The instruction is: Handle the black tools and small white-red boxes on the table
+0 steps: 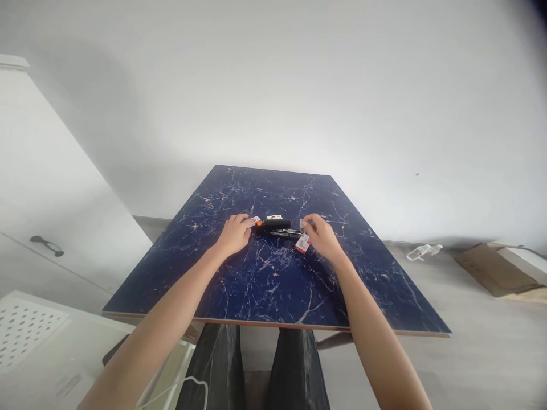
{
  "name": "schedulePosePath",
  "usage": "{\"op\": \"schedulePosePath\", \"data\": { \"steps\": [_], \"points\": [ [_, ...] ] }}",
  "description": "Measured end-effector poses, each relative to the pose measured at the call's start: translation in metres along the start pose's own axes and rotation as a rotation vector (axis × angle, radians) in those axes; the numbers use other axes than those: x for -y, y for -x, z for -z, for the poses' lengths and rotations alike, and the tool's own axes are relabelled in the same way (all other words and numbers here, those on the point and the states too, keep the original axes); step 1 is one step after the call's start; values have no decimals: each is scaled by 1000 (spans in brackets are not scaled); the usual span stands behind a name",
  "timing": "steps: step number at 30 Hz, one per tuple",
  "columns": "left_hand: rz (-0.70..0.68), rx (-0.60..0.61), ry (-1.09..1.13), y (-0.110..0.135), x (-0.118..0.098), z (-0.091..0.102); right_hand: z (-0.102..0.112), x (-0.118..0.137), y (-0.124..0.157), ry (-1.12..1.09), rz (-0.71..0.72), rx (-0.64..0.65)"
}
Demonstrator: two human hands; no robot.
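A black stapler (273, 224) lies opened out on the dark blue table, its metal magazine (285, 232) showing at the right. My left hand (234, 232) rests at the stapler's left end, fingers stretched out, touching a small white-and-orange box (254, 221). My right hand (319, 233) pinches a small pale silvery piece (301, 223) that looks like a strip of staples, just past the magazine's right end. Below those fingers is a small red-and-white box (302, 244). Behind the stapler sits a whitish card or box (274, 217), partly hidden.
The marble-patterned table (273, 290) stands against a white wall. On the left are a white cabinet with a dark handle (47, 246) and a white perforated panel (29, 333). On the floor at right lie clear plastic bottles (423, 251) and a cardboard box (499, 267).
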State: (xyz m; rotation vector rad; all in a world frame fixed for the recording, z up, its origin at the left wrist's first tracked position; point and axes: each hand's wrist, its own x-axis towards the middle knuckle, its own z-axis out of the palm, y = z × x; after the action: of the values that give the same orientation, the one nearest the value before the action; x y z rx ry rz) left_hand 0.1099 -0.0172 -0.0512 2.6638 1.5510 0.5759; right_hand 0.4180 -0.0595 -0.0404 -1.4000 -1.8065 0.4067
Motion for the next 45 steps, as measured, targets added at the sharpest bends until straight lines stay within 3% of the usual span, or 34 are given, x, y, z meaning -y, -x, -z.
{"op": "schedulePosePath", "data": {
  "steps": [4, 8, 13, 16, 24, 32, 45],
  "points": [
    [-40, -92, 60, 2, -20, 3, -2, -9, -1, -3, -75, 31],
    [-79, -66, 140, 0, -26, -1, 0, -29, -10, 84, -82, -30],
    [-77, 17, 208, -10, -15, 0, 6, -50, -28, 85, -40, 292],
    [-70, 40, 214, -13, -8, 6, 3, -54, -34, 138, -31, 311],
    [41, 104, 340, -6, -9, 12, 4, -26, -22, 54, 26, 160],
    [34, 100, 323, -5, -14, 14, -5, -7, -19, 168, 135, 288],
    [13, 78, 311, -5, -14, 12, -8, -9, -15, 226, 79, 261]
  ]
}}
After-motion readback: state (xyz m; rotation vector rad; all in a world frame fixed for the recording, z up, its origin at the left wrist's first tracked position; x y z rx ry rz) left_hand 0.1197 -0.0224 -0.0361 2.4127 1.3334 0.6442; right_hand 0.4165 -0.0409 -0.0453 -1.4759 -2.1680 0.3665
